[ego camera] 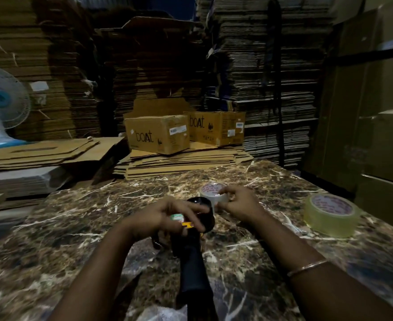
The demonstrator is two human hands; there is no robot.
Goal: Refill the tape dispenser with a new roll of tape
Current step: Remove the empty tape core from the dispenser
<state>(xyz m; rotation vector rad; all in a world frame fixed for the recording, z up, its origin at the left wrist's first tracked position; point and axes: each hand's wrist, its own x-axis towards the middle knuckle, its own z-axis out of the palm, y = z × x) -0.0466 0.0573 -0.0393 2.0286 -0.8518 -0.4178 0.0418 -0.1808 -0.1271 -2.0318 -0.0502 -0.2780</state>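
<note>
A black hand-held tape dispenser (192, 249) lies on the marble table (75, 228), handle toward me and head away. My left hand (167, 216) grips its head, fingers over a yellow part and a small green-and-white piece. My right hand (237, 205) holds a thin, nearly used-up roll of clear tape (212, 193) with a white core and red print, just right of the dispenser's head. A full roll of clear tape (330, 214) lies flat on the table at the right, apart from both hands.
Two "boat" cardboard boxes (158, 133) sit on flattened cartons beyond the table's far edge. Tall stacks of flat cardboard (271, 77) fill the background. A blue-and-white fan (1, 105) stands at the left. Large boxes rise at the right.
</note>
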